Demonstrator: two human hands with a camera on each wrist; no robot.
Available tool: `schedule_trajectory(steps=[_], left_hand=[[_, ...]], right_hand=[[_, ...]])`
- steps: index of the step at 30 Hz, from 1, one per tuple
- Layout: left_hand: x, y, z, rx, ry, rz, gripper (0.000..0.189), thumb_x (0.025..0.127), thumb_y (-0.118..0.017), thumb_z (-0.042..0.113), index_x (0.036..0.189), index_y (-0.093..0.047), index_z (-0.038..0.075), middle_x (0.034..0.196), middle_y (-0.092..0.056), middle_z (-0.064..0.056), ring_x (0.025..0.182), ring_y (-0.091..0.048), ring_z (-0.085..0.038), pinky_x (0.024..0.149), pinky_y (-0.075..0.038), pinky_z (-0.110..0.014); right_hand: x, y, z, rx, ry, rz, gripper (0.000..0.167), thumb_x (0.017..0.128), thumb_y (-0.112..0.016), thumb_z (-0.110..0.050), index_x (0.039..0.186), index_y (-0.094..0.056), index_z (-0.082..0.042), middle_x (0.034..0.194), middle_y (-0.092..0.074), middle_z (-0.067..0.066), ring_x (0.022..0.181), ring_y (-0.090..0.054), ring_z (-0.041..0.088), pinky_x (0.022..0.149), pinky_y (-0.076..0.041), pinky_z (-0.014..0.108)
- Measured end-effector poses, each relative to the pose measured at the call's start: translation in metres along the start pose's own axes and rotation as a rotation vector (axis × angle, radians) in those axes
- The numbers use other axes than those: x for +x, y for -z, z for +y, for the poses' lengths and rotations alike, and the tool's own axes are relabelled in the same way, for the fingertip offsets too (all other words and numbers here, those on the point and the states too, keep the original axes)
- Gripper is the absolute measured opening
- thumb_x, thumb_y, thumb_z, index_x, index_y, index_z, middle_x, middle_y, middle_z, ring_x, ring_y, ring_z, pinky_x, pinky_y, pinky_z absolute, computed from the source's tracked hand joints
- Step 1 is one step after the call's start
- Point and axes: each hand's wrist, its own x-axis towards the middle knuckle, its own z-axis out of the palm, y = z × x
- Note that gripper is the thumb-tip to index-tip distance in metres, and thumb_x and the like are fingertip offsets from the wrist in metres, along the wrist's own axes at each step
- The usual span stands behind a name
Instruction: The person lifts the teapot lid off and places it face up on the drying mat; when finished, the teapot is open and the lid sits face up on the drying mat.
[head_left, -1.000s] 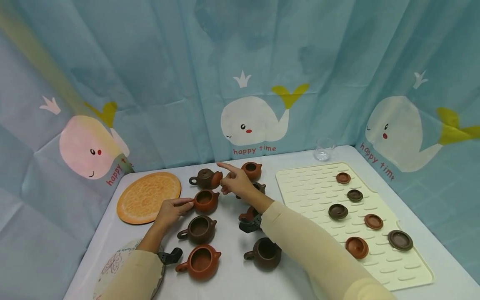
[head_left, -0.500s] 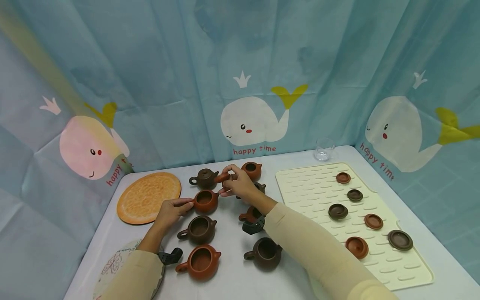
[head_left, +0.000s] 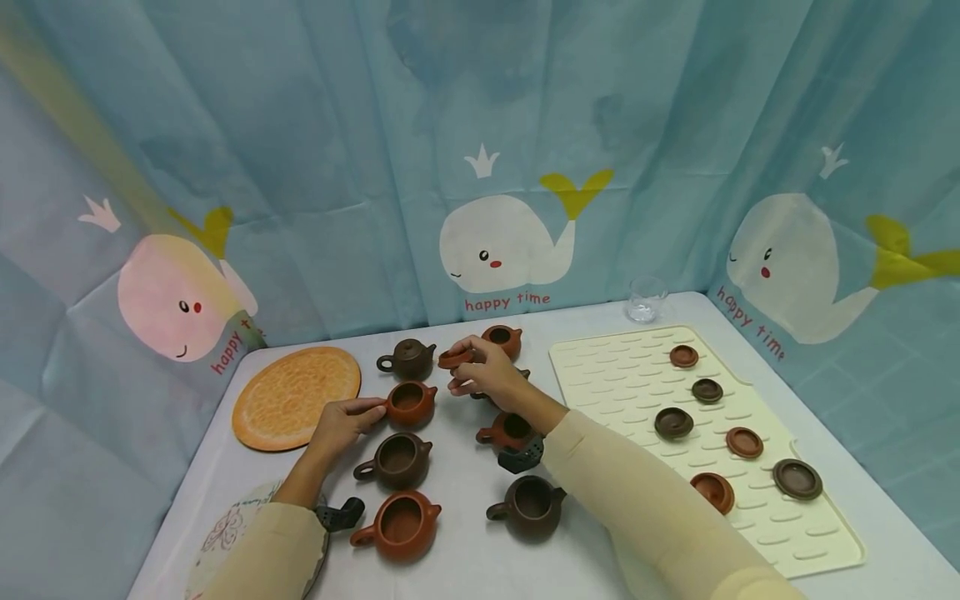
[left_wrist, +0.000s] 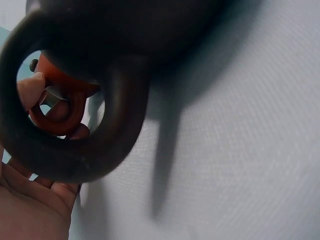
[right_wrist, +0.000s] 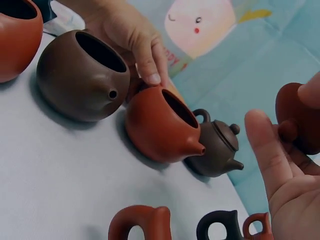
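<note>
My left hand [head_left: 343, 429] pinches the handle of an uncovered red clay teapot [head_left: 410, 405] in the left row. The left wrist view shows the fingers around its handle [left_wrist: 60, 122], through the loop of a nearer dark teapot handle [left_wrist: 90, 160]. My right hand [head_left: 487, 372] holds a small red-brown teapot lid [head_left: 455, 359] in the air, just right of the dark lidded teapot [head_left: 411, 359]. In the right wrist view, this lid [right_wrist: 295, 117] is tilted between thumb and fingers, its knob showing. It is apart from every teapot.
More uncovered teapots stand in two rows, among them a brown one [head_left: 402, 460] and a red one [head_left: 401, 527]. Several lids lie on a cream mat [head_left: 600, 367] at right. An orange round mat [head_left: 298, 396], a patterned round mat [head_left: 225, 533] and a clear glass [head_left: 643, 304] lie around.
My right hand has drawn slightly right with the lid, away from the dark lidded teapot. Its extended index finger has bent onto the lid. The left hand keeps its grip.
</note>
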Motion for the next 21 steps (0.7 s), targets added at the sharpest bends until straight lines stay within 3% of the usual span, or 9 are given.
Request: schedule_trajectory(steps=[11,21], left_hand=[[0.0,0.0,-0.001,-0.001,-0.002,-0.004,0.033,0.091,-0.07,0.023,0.114,-0.07,0.0,0.106,-0.069,-0.008,0.092,-0.06,-0.014,0.074,-0.05,-0.027],[-0.001,0.001,0.0,-0.003,-0.006,-0.011,0.034,0.09,-0.071,0.024,0.114,-0.07,0.0,0.107,-0.069,-0.008,0.091,-0.06,-0.014,0.073,-0.049,-0.026]], right_hand=[[-0.018,0.013,-0.009,-0.04,0.006,-0.005,0.034,0.092,-0.067,-0.014,0.121,-0.055,-0.001,0.112,-0.055,0.021,0.087,-0.065,0.03,0.077,-0.054,0.043],[-0.031,0.027,-0.016,-0.136,0.05,0.008,0.052,0.089,-0.071,-0.013,0.136,-0.049,-0.007,0.119,-0.057,0.015,0.099,-0.063,0.027,0.08,-0.053,0.039]])
